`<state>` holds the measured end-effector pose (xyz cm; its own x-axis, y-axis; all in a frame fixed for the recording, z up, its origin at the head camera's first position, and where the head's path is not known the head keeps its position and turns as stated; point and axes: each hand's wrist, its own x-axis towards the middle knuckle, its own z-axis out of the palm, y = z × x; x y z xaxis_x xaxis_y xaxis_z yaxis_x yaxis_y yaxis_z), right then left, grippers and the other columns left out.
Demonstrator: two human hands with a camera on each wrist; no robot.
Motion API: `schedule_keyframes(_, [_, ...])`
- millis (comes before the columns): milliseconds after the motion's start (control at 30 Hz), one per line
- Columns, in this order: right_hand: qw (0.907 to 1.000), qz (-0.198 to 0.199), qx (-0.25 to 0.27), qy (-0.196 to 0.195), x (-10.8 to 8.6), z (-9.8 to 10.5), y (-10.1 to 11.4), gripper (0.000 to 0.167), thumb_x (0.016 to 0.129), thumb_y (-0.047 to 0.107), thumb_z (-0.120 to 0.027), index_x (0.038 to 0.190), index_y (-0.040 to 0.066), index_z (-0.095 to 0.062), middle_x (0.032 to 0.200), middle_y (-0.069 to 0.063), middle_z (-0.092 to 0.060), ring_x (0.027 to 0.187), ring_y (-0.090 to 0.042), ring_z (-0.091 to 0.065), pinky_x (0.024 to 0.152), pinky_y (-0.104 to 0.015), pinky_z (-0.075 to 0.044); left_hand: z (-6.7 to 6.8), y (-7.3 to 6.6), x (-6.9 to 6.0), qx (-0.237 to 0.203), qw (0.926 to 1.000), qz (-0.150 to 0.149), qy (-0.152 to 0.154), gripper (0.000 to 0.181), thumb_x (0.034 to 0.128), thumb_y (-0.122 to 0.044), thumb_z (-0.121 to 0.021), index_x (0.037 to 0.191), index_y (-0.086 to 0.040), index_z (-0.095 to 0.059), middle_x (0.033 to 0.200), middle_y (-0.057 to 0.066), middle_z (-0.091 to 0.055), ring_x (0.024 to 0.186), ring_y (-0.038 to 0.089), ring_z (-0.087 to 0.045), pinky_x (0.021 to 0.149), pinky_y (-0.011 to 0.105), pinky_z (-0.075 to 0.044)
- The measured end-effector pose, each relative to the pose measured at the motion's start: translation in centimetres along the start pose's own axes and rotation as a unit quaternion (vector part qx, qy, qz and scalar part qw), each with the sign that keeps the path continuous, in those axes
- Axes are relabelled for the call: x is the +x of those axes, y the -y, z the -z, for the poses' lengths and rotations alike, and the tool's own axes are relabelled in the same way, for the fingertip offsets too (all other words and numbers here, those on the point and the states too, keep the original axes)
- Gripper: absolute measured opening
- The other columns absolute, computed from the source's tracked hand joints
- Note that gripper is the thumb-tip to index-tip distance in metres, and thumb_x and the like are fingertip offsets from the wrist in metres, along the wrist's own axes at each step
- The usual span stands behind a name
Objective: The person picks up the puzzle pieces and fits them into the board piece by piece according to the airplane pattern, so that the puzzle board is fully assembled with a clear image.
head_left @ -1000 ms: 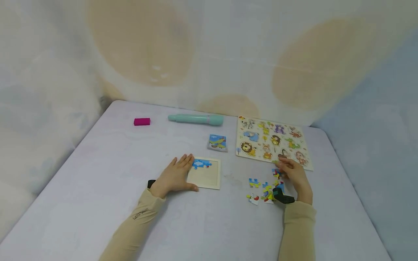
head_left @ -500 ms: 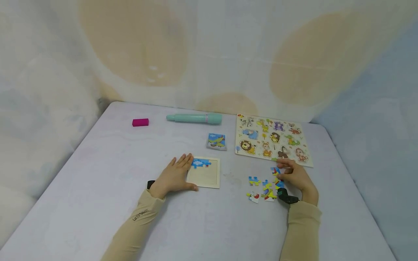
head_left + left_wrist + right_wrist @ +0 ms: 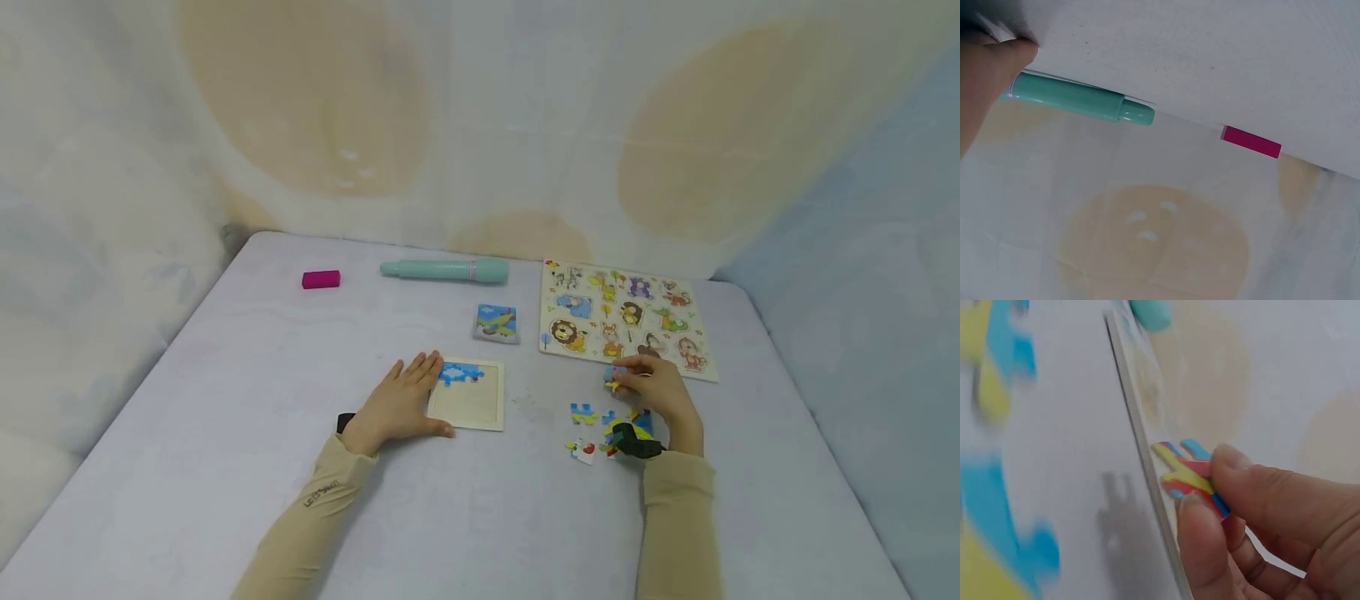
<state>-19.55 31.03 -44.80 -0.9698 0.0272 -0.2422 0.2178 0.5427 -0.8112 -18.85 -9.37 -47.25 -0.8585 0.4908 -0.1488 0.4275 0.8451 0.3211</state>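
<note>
In the head view my left hand (image 3: 397, 408) lies flat with fingers spread, its fingertips on the left edge of a wooden puzzle frame (image 3: 501, 400). Joined blue pieces (image 3: 461, 372) fill part of the frame's top. My right hand (image 3: 663, 396) pinches a puzzle piece (image 3: 613, 379) between thumb and finger, above the loose pieces. In the right wrist view this piece (image 3: 1188, 478) is red, yellow and blue, raised off the table, its shadow beneath. Loose pieces (image 3: 582, 414) lie by the right wrist, some of them partly hidden by the wristband.
An animal board (image 3: 630, 321) lies just beyond the right hand. A small airplane picture (image 3: 497, 323) sits behind the frame. Farther back are a teal tube (image 3: 442, 270) and a magenta block (image 3: 321, 279), both also in the left wrist view. A draped cloth rises behind the table.
My right hand has lifted a piece from the right-hand group and moved it slightly left and away from the loose pieces. My left hand has stayed on the frame.
</note>
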Motion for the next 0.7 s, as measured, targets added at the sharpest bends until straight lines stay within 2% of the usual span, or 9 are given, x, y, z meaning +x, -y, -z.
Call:
schedule_keyframes(167, [0.9984,0.041,0.025,0.031,1.0,-3.0,2.7,0.036,0.094,0.018,-0.064,0.120,-0.006,-0.060,0.101,-0.015,-0.068,0.075,-0.009,-0.069,0.071,-0.028,-0.059,0.1,0.0,0.0,-0.003,1.0000,-0.001,-0.003,0.117,0.0711,-0.067,-0.072,0.154,-0.002,-0.021,0.162,0.013,-0.019,0.151,0.030,-0.017,0.121,0.055,-0.015])
schedule_keyframes(367, [0.9965,0.030,0.027,0.073,1.7,-7.5,5.5,0.033,0.091,0.023,-0.068,0.114,-0.001,-0.063,0.093,-0.007,-0.070,0.072,-0.010,-0.068,0.067,-0.026,-0.057,-0.1,0.2,0.0,-0.006,1.0000,0.001,-0.002,0.117,0.0717,-0.066,-0.072,0.154,-0.003,-0.019,0.162,0.011,-0.017,0.151,0.029,-0.015,0.121,0.054,-0.014])
schedule_keyframes(533, [0.9947,0.036,0.026,0.093,2.1,-10.4,6.6,0.029,0.090,0.020,-0.070,0.110,-0.001,-0.064,0.091,-0.010,-0.072,0.066,-0.008,-0.066,0.060,-0.022,-0.053,-0.2,0.1,-0.1,-0.006,1.0000,0.002,0.003,0.117,0.0725,-0.067,-0.071,0.155,-0.004,-0.017,0.163,0.010,-0.015,0.152,0.028,-0.013,0.122,0.053,-0.012])
schedule_keyframes(700, [0.9942,0.036,0.026,0.098,2.3,-12.2,7.0,0.029,0.088,0.023,-0.072,0.106,0.000,-0.065,0.086,-0.009,-0.072,0.061,-0.006,-0.062,0.056,-0.021,-0.051,-0.2,0.2,-0.1,-0.005,0.9999,0.005,0.009,0.117,0.0725,-0.067,-0.071,0.155,-0.005,-0.016,0.163,0.009,-0.014,0.152,0.028,-0.011,0.122,0.053,-0.011])
